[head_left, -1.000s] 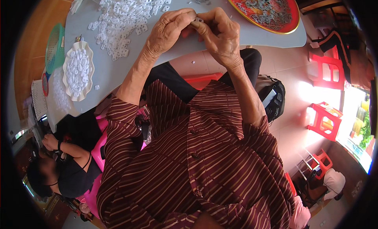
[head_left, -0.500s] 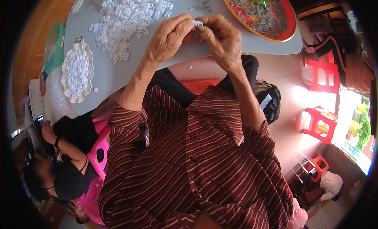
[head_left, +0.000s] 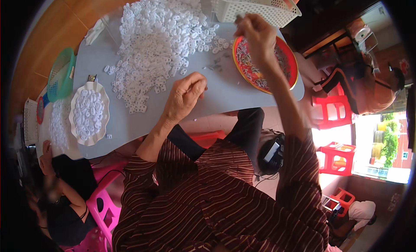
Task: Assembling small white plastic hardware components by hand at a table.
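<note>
- Right hand (head_left: 256, 34) hovers over the red tray (head_left: 289, 57), grip pinched narrow on a small piece.
- Left hand (head_left: 184, 95) rests curled on the worktop (head_left: 225, 94) beside the white rings (head_left: 160, 39); what it holds, I cannot tell.

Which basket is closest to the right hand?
The white basket, just above the right hand; the green basket sits at the table's far left.
</note>
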{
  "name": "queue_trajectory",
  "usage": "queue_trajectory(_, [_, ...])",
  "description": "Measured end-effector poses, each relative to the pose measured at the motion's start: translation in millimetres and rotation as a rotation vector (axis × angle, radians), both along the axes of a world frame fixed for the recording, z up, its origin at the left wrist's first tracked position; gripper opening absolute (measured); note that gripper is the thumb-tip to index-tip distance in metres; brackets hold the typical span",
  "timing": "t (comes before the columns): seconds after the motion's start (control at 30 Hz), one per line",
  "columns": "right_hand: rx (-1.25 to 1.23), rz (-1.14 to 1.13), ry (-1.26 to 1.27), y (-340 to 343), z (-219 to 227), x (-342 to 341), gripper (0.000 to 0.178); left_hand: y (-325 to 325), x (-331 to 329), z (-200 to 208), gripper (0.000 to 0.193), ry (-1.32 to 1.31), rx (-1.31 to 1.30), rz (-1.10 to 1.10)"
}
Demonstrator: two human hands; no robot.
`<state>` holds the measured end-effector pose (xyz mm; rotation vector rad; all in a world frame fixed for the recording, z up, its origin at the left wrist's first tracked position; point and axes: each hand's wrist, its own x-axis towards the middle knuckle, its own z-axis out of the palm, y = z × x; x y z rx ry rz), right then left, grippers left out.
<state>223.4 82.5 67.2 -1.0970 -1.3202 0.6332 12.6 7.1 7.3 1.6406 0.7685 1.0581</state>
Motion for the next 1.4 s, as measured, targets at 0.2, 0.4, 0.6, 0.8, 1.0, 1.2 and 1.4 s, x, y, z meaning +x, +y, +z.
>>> queue_trajectory(0.2, [-0.248,-0.255,-0.254,102.6,40.3,47.5,0.030,6.8,0.6,1.2,0.023,-0.217,-0.188,0.109])
queue_trajectory(0.4, [-0.087,0.055,-0.730,66.8,-10.9,-6.6,0.024,15.9,-7.0,-3.8,0.025,-0.546,-0.362,0.193])
queue_trajectory(0.6, [-0.028,0.215,-1.028,53.9,-40.5,-10.3,0.019,21.5,-9.5,-6.8,0.024,-0.662,-0.362,0.214])
queue_trajectory(0.8, [-0.280,0.209,-1.092,33.4,-23.1,-23.8,0.019,18.0,-7.7,-4.3,0.023,-0.626,-0.392,0.214])
queue_trajectory(1.0, [-0.238,0.209,-1.132,27.9,-17.7,-28.7,0.023,14.9,-4.0,-2.6,0.022,-0.494,-0.331,0.216])
queue_trajectory(1.2, [-0.306,0.401,-0.494,-3.0,-15.4,-39.7,0.019,15.1,-0.9,-7.7,0.026,-0.396,-0.278,0.167])
queue_trajectory(1.4, [-0.259,0.479,-0.280,-34.9,-27.6,-47.1,0.020,15.4,-1.8,-9.0,0.027,-0.195,-0.135,0.141])
